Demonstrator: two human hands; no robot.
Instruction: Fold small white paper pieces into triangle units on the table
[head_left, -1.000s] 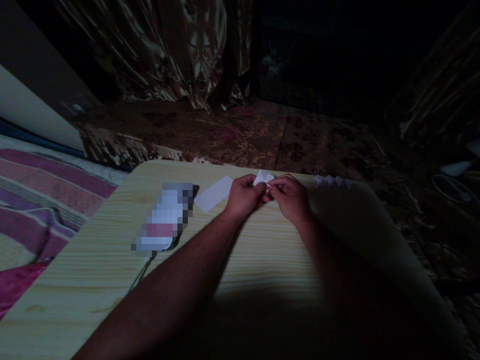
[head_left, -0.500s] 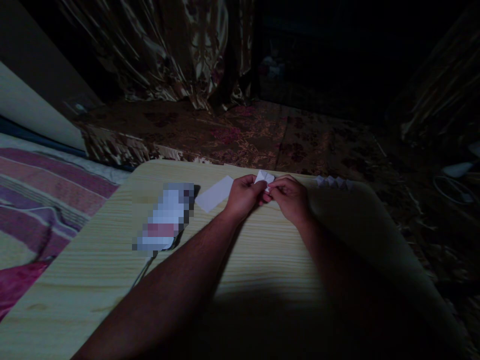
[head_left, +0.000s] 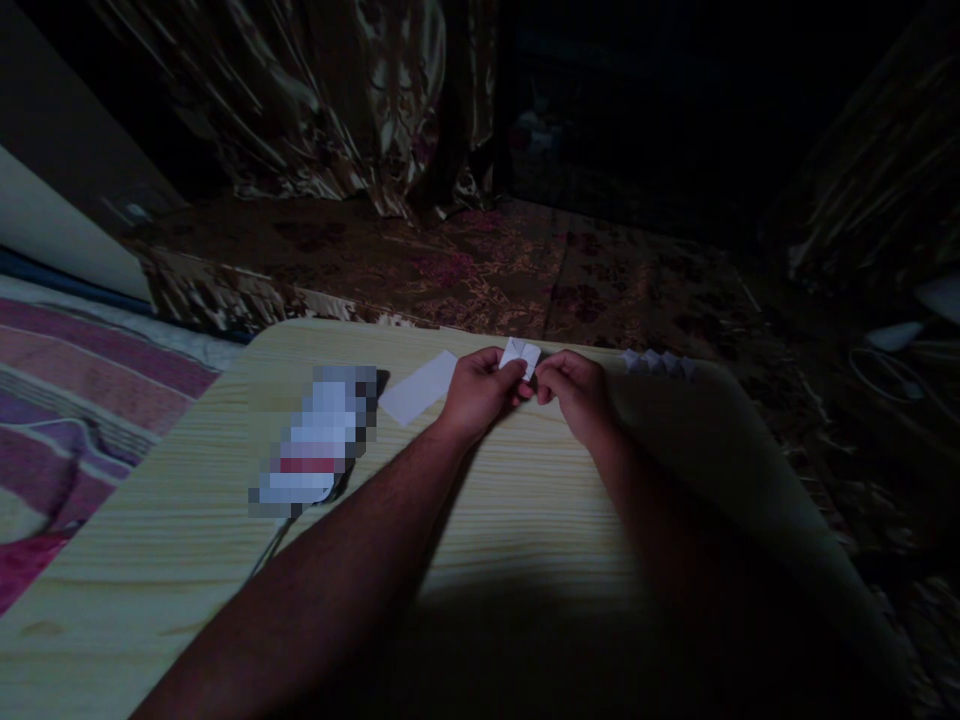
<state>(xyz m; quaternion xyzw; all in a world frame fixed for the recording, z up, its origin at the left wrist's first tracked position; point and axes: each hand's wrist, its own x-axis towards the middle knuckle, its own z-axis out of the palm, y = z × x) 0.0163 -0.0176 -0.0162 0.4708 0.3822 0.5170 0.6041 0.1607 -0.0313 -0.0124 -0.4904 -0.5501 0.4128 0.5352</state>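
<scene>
Both my hands meet near the far edge of a light wooden table (head_left: 187, 520). My left hand (head_left: 480, 390) and my right hand (head_left: 576, 393) each pinch a small folded white paper piece (head_left: 520, 357), held just above the tabletop. A flat white paper strip (head_left: 416, 388) lies on the table just left of my left hand. Right of my right hand, a row of small folded white paper pieces (head_left: 658, 362) sits along the far edge.
A blurred-out object (head_left: 313, 440) lies on the table's left part with a thin cord (head_left: 270, 545) trailing toward me. A striped pink cloth (head_left: 75, 400) is at the left, patterned carpet (head_left: 487, 270) and shiny curtains (head_left: 315, 100) beyond. The right side is dark.
The fold in the paper piece has been pressed narrower, and my fingers shifted slightly on it. The view drifted a little; the table items stayed put.
</scene>
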